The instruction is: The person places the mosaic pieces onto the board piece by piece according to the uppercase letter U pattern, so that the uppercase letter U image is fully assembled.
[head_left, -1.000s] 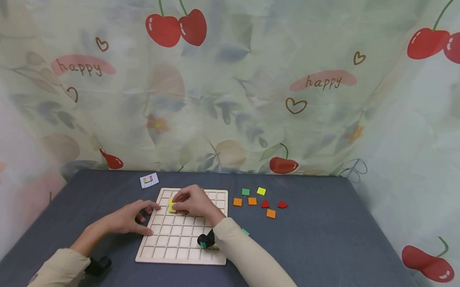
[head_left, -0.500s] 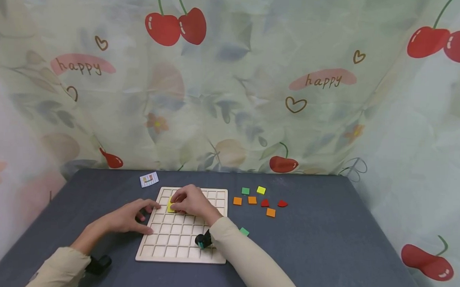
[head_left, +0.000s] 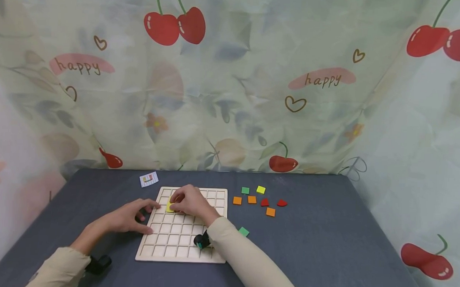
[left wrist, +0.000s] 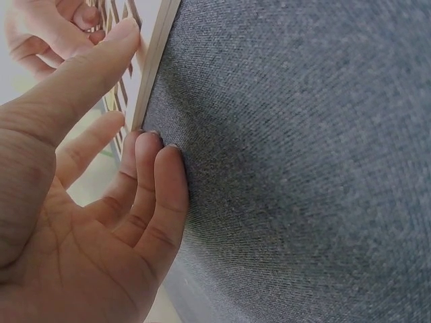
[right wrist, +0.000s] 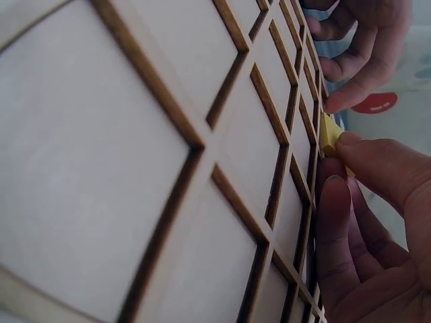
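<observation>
One square-celled board [head_left: 172,240], pale wood, lying flat on a dark grey tabletop [head_left: 325,256]. One yellow piece [head_left: 169,206], at the far left part of the board, pinched between thumb and fingers of the right hand [head_left: 193,202]; partly covered by fingertips, cannot tell whether fully seated in a cell. One left hand [head_left: 128,217], fingers spread and relaxed, thumb and index fingertip touching the board's left edge, gripping nothing. Loose to the right of the board: one green tile [head_left: 245,190], one bright yellow tile [head_left: 260,189], three orange tiles [head_left: 252,199], two red pieces [head_left: 282,202], well short of the tabletop's right edge. One further green tile [head_left: 244,232], nearer, just beside the right sleeve [head_left: 249,258]. One small printed card [head_left: 149,179], beyond the board's far left corner. Two beige sleeves, a black device at each wrist. One pale curtain [head_left: 232,67] behind, printed with cherries, leaves, hearts and "happy".
</observation>
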Demonstrator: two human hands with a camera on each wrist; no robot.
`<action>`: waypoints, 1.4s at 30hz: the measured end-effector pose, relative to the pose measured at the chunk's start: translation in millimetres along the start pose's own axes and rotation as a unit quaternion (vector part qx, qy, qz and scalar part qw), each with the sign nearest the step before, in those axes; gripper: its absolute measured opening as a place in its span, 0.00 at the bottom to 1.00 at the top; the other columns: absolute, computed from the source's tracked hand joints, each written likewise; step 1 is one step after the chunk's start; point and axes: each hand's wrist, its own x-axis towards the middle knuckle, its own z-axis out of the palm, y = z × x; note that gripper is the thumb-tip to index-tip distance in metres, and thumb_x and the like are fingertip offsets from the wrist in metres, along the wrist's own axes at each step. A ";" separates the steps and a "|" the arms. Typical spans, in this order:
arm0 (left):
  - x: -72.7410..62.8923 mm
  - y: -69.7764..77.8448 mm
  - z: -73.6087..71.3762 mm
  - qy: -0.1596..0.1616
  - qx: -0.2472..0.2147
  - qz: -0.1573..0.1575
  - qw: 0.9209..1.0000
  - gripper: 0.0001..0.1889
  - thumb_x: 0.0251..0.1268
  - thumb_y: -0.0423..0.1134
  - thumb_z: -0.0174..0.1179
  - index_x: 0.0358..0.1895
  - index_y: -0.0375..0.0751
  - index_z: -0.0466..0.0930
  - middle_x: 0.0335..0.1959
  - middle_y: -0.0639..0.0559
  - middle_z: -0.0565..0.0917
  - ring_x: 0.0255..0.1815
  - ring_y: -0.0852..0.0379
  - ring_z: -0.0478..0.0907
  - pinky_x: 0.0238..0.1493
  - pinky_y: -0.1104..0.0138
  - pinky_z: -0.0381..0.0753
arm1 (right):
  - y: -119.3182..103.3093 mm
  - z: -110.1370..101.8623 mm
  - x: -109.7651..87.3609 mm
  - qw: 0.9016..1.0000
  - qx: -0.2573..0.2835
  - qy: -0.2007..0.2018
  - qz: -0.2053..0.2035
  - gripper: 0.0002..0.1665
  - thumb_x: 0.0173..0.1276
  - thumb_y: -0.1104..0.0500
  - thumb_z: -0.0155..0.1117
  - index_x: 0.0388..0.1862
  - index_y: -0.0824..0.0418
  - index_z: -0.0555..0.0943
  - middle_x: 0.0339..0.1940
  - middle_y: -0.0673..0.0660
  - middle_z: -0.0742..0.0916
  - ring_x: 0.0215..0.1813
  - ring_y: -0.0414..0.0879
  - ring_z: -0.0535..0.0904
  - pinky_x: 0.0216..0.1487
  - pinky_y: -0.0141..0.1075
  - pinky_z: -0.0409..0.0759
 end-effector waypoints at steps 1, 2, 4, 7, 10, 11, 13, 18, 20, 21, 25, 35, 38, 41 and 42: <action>0.0 -0.2 0.0 0.000 0.000 0.000 1.000 0.36 0.55 0.45 0.79 0.66 0.39 0.73 0.50 0.44 0.72 0.45 0.48 0.76 0.46 0.53 0.78 | 0.0 0.3 0.0 1.000 -0.003 0.000 -0.002 0.04 0.65 0.65 0.75 0.38 0.62 0.89 0.25 0.46 0.85 0.21 0.40 0.80 0.27 0.30 0.77; -0.1 -0.3 0.1 0.000 -0.001 0.001 1.000 0.36 0.55 0.44 0.79 0.66 0.40 0.73 0.50 0.44 0.72 0.45 0.48 0.76 0.46 0.53 0.78 | -0.1 0.5 -0.1 1.000 -0.006 0.000 -0.003 0.04 0.65 0.65 0.75 0.38 0.62 0.89 0.25 0.46 0.85 0.21 0.39 0.80 0.27 0.29 0.77; -0.3 -0.5 0.3 0.001 0.000 0.001 1.000 0.36 0.55 0.44 0.79 0.65 0.40 0.73 0.50 0.44 0.72 0.45 0.48 0.76 0.45 0.53 0.78 | 0.1 1.1 -0.3 1.000 -0.012 0.001 -0.007 0.04 0.65 0.65 0.75 0.38 0.62 0.88 0.25 0.46 0.84 0.21 0.39 0.79 0.28 0.29 0.76; -0.2 -1.0 0.3 0.003 0.002 0.004 1.000 0.36 0.55 0.44 0.79 0.65 0.40 0.73 0.50 0.44 0.72 0.44 0.48 0.76 0.45 0.53 0.78 | 0.5 1.3 -0.9 1.000 -0.017 0.000 -0.010 0.04 0.64 0.65 0.75 0.38 0.62 0.88 0.24 0.46 0.84 0.21 0.38 0.78 0.28 0.29 0.75; 0.0 -1.2 0.4 0.004 0.004 0.005 1.000 0.35 0.55 0.44 0.79 0.65 0.40 0.73 0.50 0.45 0.72 0.44 0.48 0.77 0.45 0.54 0.78 | 1.3 1.2 -0.7 1.000 -0.019 -0.003 -0.011 0.04 0.64 0.65 0.76 0.37 0.61 0.88 0.24 0.45 0.84 0.22 0.37 0.78 0.29 0.29 0.76; 0.0 -1.3 0.5 0.003 0.005 0.005 1.000 0.35 0.55 0.44 0.79 0.65 0.40 0.73 0.50 0.45 0.72 0.44 0.49 0.77 0.45 0.54 0.78 | 1.6 1.2 -0.5 1.000 -0.021 -0.005 -0.012 0.04 0.64 0.64 0.76 0.36 0.61 0.88 0.24 0.45 0.84 0.23 0.37 0.78 0.29 0.29 0.75; -0.1 -1.1 0.4 0.003 0.006 0.004 1.000 0.35 0.55 0.44 0.79 0.65 0.40 0.73 0.50 0.44 0.72 0.44 0.49 0.77 0.45 0.54 0.78 | 2.2 1.2 0.0 1.000 -0.025 -0.008 -0.013 0.03 0.64 0.64 0.76 0.36 0.60 0.89 0.25 0.44 0.84 0.24 0.36 0.78 0.30 0.28 0.76; -1.1 0.0 0.4 0.003 0.004 0.002 1.000 0.35 0.55 0.44 0.79 0.65 0.40 0.73 0.50 0.44 0.72 0.45 0.48 0.77 0.46 0.53 0.78 | 2.5 1.4 0.3 0.999 -0.033 -0.009 -0.016 0.03 0.64 0.63 0.76 0.36 0.60 0.89 0.25 0.44 0.84 0.26 0.36 0.78 0.32 0.28 0.75; -1.4 0.4 0.4 0.002 0.002 0.001 1.000 0.35 0.55 0.44 0.79 0.65 0.41 0.73 0.50 0.44 0.72 0.45 0.48 0.77 0.46 0.53 0.78 | 2.2 1.4 0.2 0.999 -0.035 -0.008 -0.014 0.03 0.64 0.63 0.76 0.36 0.60 0.89 0.26 0.44 0.84 0.27 0.36 0.78 0.33 0.28 0.75; -1.5 0.5 0.3 0.002 0.002 0.001 1.000 0.35 0.55 0.44 0.79 0.65 0.41 0.73 0.50 0.44 0.72 0.45 0.48 0.77 0.46 0.53 0.78 | 1.9 1.4 0.1 0.999 -0.036 -0.007 -0.014 0.03 0.64 0.63 0.76 0.36 0.60 0.89 0.26 0.44 0.84 0.27 0.36 0.78 0.34 0.28 0.75; -1.5 0.7 -0.1 0.001 -0.001 0.000 1.000 0.35 0.55 0.44 0.79 0.65 0.41 0.73 0.50 0.44 0.72 0.45 0.48 0.77 0.46 0.53 0.78 | 0.8 1.2 -0.1 0.999 -0.039 -0.005 -0.012 0.03 0.64 0.64 0.76 0.36 0.60 0.89 0.27 0.44 0.84 0.29 0.36 0.78 0.34 0.29 0.75; -1.1 0.7 -0.2 0.001 -0.001 -0.002 1.000 0.35 0.55 0.44 0.79 0.65 0.41 0.73 0.50 0.44 0.72 0.45 0.48 0.77 0.46 0.53 0.78 | -0.4 0.7 -0.4 0.999 -0.040 0.000 -0.008 0.04 0.62 0.64 0.76 0.35 0.60 0.88 0.27 0.45 0.83 0.30 0.36 0.77 0.36 0.29 0.75; -1.0 0.7 0.0 0.003 0.003 -0.001 1.000 0.35 0.55 0.44 0.79 0.65 0.41 0.74 0.50 0.44 0.72 0.45 0.49 0.76 0.45 0.53 0.77 | -1.1 0.0 -1.2 0.999 -0.036 -0.003 -0.005 0.04 0.63 0.65 0.76 0.35 0.60 0.88 0.27 0.45 0.84 0.29 0.36 0.78 0.35 0.29 0.75; -1.1 1.0 0.2 0.005 0.003 0.000 1.000 0.35 0.55 0.44 0.79 0.65 0.41 0.74 0.50 0.44 0.72 0.45 0.49 0.77 0.45 0.53 0.78 | -2.0 -1.2 -2.3 1.000 -0.031 -0.005 -0.004 0.03 0.63 0.65 0.75 0.35 0.61 0.88 0.27 0.45 0.84 0.28 0.36 0.78 0.34 0.29 0.75; -1.1 1.0 0.2 0.005 0.003 0.000 1.000 0.35 0.55 0.44 0.79 0.65 0.41 0.74 0.50 0.44 0.72 0.45 0.49 0.77 0.45 0.53 0.78 | -2.3 -1.9 -2.7 1.000 -0.029 -0.005 -0.006 0.04 0.62 0.65 0.75 0.35 0.61 0.88 0.27 0.45 0.84 0.29 0.36 0.78 0.34 0.29 0.75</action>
